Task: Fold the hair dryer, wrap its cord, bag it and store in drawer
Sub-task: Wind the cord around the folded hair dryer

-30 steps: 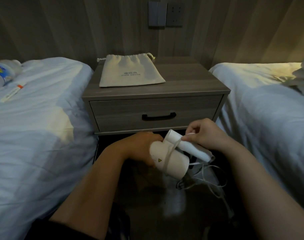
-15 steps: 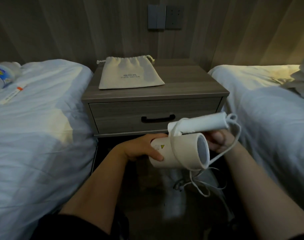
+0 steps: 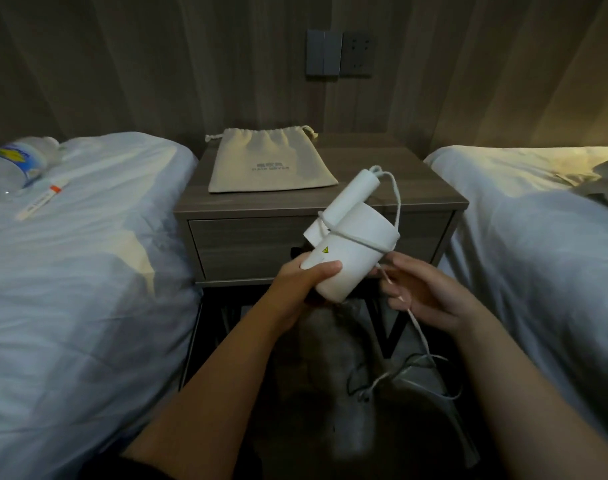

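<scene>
The white hair dryer [image 3: 351, 258] is being held in the air in front of the nightstand [image 3: 430, 199], between the 2 beds. Its barrel is being gripped at the near end by the left hand [image 3: 307, 282], with the thumb lying across the top just below a small yellow warning triangle and the fingers [image 3: 326, 268] being closed around the barrel. The handle is being kept folded against the barrel and is pointing up and away from the person. The white cord [image 3: 397, 202] is being led out of the far tip of the handle, down the right side and around the barrel in 1 visible loop. Below the barrel the cord is being pinched by the right hand [image 3: 430, 296], its fingers being curled narrowly around the strand; the rest of the cord is hanging down to a loose tangle on the dark floor.

The beige drawstring bag [image 3: 271, 161] is lying flat on top of the nightstand, well apart from the dryer, with its gathered mouth toward the wall. The drawer [image 3: 247, 244] beneath is shut, and its dark handle is mostly being hidden by the dryer. On the left bed [image 3: 88, 271] a plastic water bottle [image 3: 15, 164] and a slim white tube [image 3: 41, 199] with an orange band are lying near each other.
</scene>
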`<state>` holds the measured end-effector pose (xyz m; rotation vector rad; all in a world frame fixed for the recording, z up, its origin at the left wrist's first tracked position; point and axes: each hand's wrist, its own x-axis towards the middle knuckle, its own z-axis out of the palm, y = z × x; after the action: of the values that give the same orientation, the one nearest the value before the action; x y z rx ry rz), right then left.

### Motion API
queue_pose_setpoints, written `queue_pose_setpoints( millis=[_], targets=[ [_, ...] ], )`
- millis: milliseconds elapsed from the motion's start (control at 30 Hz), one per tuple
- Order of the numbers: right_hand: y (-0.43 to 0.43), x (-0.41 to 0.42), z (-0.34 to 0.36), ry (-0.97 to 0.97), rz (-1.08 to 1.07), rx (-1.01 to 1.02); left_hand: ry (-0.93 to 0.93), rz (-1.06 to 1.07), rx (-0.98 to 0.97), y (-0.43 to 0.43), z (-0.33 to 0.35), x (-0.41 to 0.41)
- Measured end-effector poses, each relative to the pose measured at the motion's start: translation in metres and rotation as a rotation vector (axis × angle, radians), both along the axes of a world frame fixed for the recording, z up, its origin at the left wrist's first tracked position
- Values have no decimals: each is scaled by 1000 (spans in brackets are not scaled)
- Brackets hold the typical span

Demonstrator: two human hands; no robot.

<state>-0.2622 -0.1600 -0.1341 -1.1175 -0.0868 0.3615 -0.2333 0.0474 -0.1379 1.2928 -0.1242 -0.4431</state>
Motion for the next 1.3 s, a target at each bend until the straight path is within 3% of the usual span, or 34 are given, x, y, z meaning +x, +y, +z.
queue_pose_setpoints(
  millis=[200, 300, 533, 867, 1000, 1067, 1233, 1300],
  targets=[
    [18, -3, -5, 54, -273, -194, -137, 68, 277, -8, -2, -3],
    [19, -6, -7, 34, -322, -176, -141, 53, 255, -8, -3, 0],
    [25, -13, -3, -53, -327, -357, -440, -81, 536, -3, 3, -12],
    [32, -10, -1, -273, -446, -650, -418, 21, 522, -3, 3, -9],
    [30, -10, -1, -249, -448, -757, -418, 58, 490, -7, 4, -10],
    [31, -10, 0, -229, -445, -700, -425, 69, 490, -6, 4, -11],
    [37, -10, -6, -153, -336, -269, -377, 84, 438, -10, 4, -15],
    [41, -11, -5, -146, -308, -213, -347, 106, 405, -12, 6, -15]
  ],
)
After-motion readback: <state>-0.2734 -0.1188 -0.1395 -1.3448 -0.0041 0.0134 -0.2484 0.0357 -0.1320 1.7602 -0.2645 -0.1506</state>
